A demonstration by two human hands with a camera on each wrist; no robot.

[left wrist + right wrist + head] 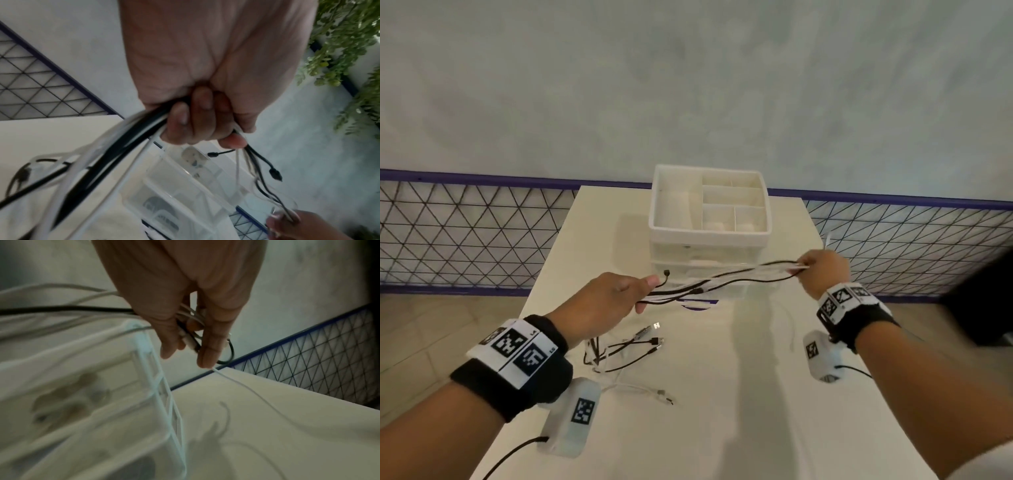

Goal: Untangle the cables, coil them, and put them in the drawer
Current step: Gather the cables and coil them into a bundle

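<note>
Both hands are up over the white tabletop (722,394), stretching a mixed bundle of thin black and white cables (732,279) between them. The left hand (602,308) has its fingers (185,123) curled round one end of the bundle, thumb on top, with short black connector ends (274,173) poking out past the thumb. The right hand (823,274) pinches the other end between thumb and fingertips (207,353); in the right wrist view a black loop and a single white lead (242,384) trail from it down towards the table, though blur makes it hard to count the strands. Behind the taut span stands a white plastic drawer unit (709,260) with a divided open tray (664,205) on top; its drawer fronts are mostly hidden by the cables, so whether any drawer is pulled out I cannot tell. More black and white cables with USB plugs (626,353) lie loose on the table below the left hand, apart from the held bundle. A wire mesh fence with a purple rail (465,233) runs behind the table.
</note>
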